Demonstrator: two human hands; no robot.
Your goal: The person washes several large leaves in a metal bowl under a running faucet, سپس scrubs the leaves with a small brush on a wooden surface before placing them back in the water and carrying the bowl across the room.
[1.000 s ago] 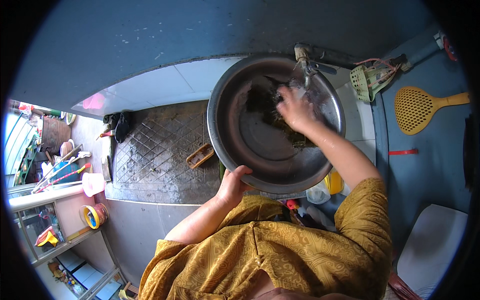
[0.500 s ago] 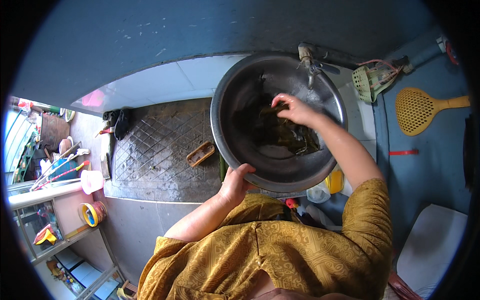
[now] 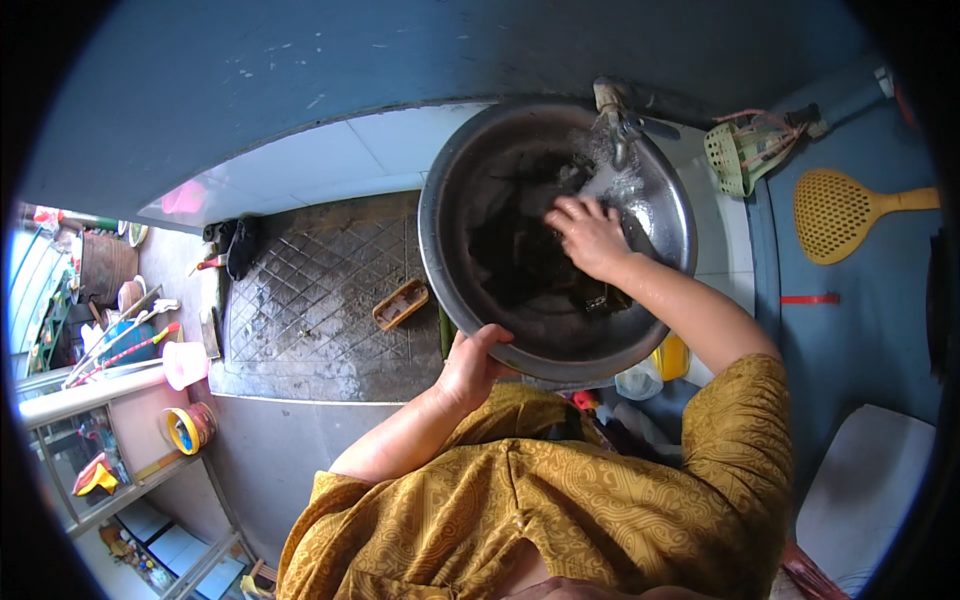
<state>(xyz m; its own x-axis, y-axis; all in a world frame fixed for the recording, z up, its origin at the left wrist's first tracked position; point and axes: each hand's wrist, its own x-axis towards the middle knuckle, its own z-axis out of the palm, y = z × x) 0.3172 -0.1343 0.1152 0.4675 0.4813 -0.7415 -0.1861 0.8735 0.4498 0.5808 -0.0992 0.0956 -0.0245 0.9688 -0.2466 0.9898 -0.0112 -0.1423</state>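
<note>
A wide metal basin (image 3: 433, 235) stands beneath the tap (image 3: 618, 140), from which water is running. My left hand (image 3: 468, 372) grips the basin's near-left rim, thumb over the edge; its other fingers are hidden under the rim. Inside the basin, my right hand (image 3: 592, 240) is open, palm down with fingers apart, near the stream and over the water. Dark, limp, leaf-like matter (image 3: 505, 250) lies in the water beside and below that hand; its exact kind is hard to make out.
Left of the basin, a small brown oblong dish (image 3: 401, 304) rests on a wet, grid-grooved slab (image 3: 310, 310). A yellow perforated skimmer (image 3: 832, 215) and a pale green holder (image 3: 732, 160) hang at the right wall. Below the basin's right side is a yellow container (image 3: 672, 357).
Water now pours from the tap. My right hand has spread its fingers and turned palm down, and the leaf-like matter has sunk or shifted left. My left hand stays on the rim.
</note>
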